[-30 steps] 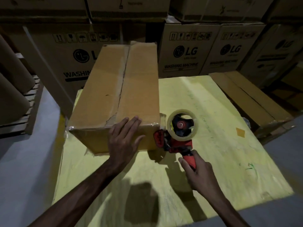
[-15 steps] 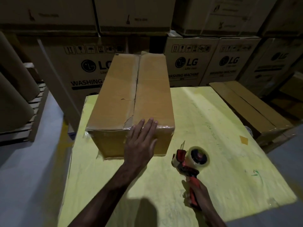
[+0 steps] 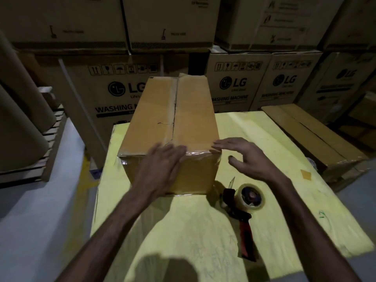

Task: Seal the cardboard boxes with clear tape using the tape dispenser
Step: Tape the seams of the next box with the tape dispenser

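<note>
Left hand (image 3: 160,169) flat on cardboard box (image 3: 175,121), right hand (image 3: 246,157) open at its corner, tape dispenser (image 3: 244,208) lying on desk (image 3: 183,231)

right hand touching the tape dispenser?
Apart. Head view: tape dispenser lies on the yellow table; bare tabletop shows between it and the right hand, up by the cardboard box.

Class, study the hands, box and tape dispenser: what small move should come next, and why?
Probably smooth the tape along the box's near top edge: left hand and right hand lie open there, and the tape dispenser lies on the table.
</note>
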`<state>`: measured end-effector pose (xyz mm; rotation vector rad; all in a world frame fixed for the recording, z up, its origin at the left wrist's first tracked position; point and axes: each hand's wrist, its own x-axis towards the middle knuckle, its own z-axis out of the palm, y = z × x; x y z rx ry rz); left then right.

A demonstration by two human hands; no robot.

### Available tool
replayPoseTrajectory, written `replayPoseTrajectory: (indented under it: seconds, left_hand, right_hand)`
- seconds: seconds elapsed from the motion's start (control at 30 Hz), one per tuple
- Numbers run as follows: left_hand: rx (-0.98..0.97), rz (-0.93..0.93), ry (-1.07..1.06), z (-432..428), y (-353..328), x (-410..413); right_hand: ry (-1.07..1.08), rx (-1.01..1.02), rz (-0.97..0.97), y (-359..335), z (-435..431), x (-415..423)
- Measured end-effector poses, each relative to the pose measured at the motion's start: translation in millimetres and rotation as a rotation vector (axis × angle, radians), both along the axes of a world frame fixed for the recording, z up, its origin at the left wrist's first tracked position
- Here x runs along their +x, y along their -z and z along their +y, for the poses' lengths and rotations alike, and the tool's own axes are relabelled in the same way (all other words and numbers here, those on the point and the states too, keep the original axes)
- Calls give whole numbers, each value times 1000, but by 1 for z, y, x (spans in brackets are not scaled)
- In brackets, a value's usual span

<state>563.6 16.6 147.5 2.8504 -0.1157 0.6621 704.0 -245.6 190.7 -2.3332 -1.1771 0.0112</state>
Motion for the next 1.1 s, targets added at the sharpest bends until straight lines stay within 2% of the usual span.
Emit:
replayPoseTrajectory:
  seconds: [0.1,0.2,0.3,0.4,0.53,0.6,0.73,0.9,0.97,1.03,1.1]
  left_hand:
    - [17,4,-103,59,-32,-21]
    - [-169,201,-31,133,-38,-45]
    - [-218,380,121,174,-25,-49]
    - [-287,350,218,177,-16,-38]
    - [-326,300,224,176,-20,-21]
    - [-332,279,212,175,-21,-12]
    - [-112,207,185,167,-13,3]
    - [12,99,164,167,7,1]
    - [210,37,127,170,14,-2]
    - [356,56,88,168,16,-5]
    - [305,127,109,157,14,-6]
  right_hand:
    - [-85,-271,-47,-10,2,16]
    - [-132,-313,-107,-10,8,22]
    - [-134,-324,-106,-8,20,28]
    - [-147,-360,-132,-11,33,34]
    - [-175,-430,-132,-12,47,44]
    - [-161,-446,-190,-10,57,46]
    - [-120,-409,-289,-1,67,52]
    - [-40,-216,-397,28,52,48]
    - [-31,-157,-459,35,47,49]
    - [-54,-198,-480,33,44,48]
    - [-115,-221,-470,28,46,42]
